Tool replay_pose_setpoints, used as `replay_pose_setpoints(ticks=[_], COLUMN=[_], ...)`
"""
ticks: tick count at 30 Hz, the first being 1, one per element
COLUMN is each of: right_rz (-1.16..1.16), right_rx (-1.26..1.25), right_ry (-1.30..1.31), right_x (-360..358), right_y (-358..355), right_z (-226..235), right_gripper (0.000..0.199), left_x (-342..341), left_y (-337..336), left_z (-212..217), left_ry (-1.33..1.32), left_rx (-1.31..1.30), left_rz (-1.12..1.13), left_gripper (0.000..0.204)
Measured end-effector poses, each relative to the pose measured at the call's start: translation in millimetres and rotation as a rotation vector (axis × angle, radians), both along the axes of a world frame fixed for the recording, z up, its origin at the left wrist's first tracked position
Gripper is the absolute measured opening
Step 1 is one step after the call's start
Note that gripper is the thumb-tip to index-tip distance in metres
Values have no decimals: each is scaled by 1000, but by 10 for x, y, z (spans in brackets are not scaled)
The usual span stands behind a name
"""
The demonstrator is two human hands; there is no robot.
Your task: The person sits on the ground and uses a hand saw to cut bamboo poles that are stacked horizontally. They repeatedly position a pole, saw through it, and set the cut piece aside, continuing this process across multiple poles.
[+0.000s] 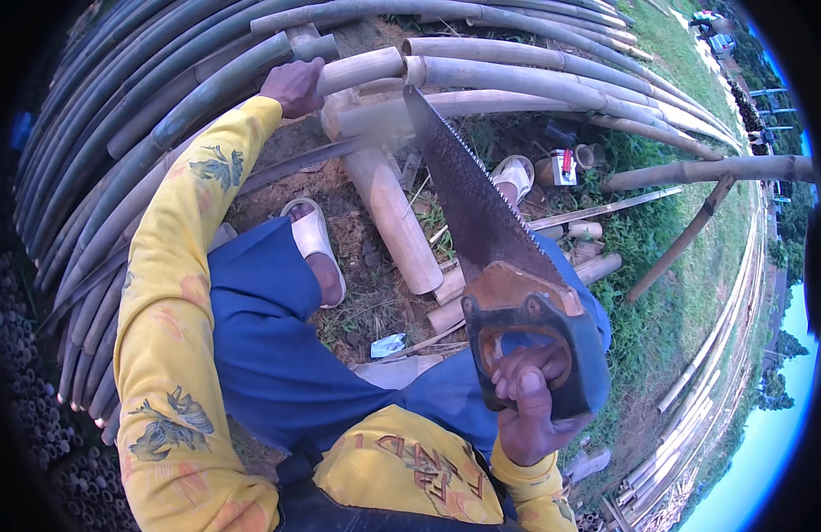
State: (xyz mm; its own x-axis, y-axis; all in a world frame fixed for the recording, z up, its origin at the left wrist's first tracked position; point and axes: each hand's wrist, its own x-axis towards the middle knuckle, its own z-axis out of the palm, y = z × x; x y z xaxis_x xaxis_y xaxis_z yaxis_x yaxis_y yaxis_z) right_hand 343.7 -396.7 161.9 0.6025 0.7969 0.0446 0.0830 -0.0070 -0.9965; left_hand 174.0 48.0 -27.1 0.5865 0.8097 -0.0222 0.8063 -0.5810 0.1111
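My right hand (536, 399) is closed through the dark handle of a handsaw (481, 195), whose rusty toothed blade points up and away. The blade's tip lies near the cut end of a pale bamboo pole (517, 78). At the far left of centre, my left hand (293, 87) is wrapped round a bamboo pole (362, 71), the light end of which sticks out to the right of my fist. Below that, a thick bamboo log (393, 222) slants toward me between my feet. The fingers of my left hand show only in part.
Long bamboo poles (189, 75) are stacked at the left. Short cut bamboo pieces (597, 266) lie right of the log. A raised bamboo rail (712, 170) with a slanted prop stands at the right. A small red-and-white pack (566, 168) sits beyond my right foot.
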Motion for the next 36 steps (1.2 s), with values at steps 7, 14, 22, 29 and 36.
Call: replay_pose_setpoints(ticks=[7,14,22,29,36], right_rz=[51,44,44,52,-6], right_rx=[-19,20,20,-33,3], right_ry=[-108,-158,-155,-281,-4], right_x=[47,78,47,136,144], right_y=[-52,73,24,186,250], right_z=[-66,-17,-3,-72,14], right_gripper=[18,21,18,11,55], left_x=[0,-15,-1,3,4], left_y=[15,30,-24,-25,-17], left_z=[8,12,87,115,136], left_ry=[2,16,-14,3,-10], left_rx=[-13,-5,21,2,5], left_rz=[2,9,-15,-6,-13], left_gripper=[40,41,38,41,42])
